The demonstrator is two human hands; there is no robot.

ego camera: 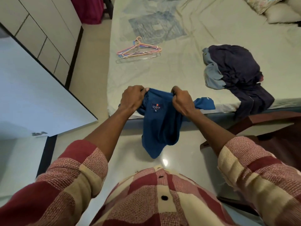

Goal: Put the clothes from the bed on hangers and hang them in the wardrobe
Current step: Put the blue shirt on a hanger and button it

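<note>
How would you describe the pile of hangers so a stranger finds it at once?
Start at the bed with its pale sheet. On its left side, beyond the blue garment, lies the pile of hangers. It is thin pink, orange and metal wire, unlike the dark clothes heap at the right.

Home bedroom: bed (179,66), wardrobe (48,30).

Blue shirt (160,128) hanging off bed (179,70) edge; hangers (139,50) on sheet.
</note>
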